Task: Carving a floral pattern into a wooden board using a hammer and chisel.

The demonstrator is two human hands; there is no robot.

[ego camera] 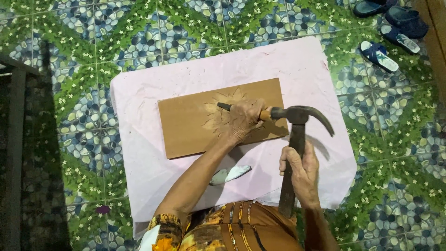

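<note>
A brown wooden board (186, 122) lies on a pale pink sheet (297, 65), with a flower-like pattern carved into its middle. My left hand (242, 122) is shut on a chisel (224, 107) whose tip rests on the carving. My right hand (302, 171) grips the handle of a dark claw hammer (297, 115). The hammer's head sits against the chisel's wooden butt end, just off the board's right edge.
A small pale blade-like tool (230, 175) lies on the sheet near my left forearm. The floor is tiled in a green and pebble pattern. Blue sandals (380, 56) lie at the upper right. A dark bench or table edge (16, 139) runs along the left.
</note>
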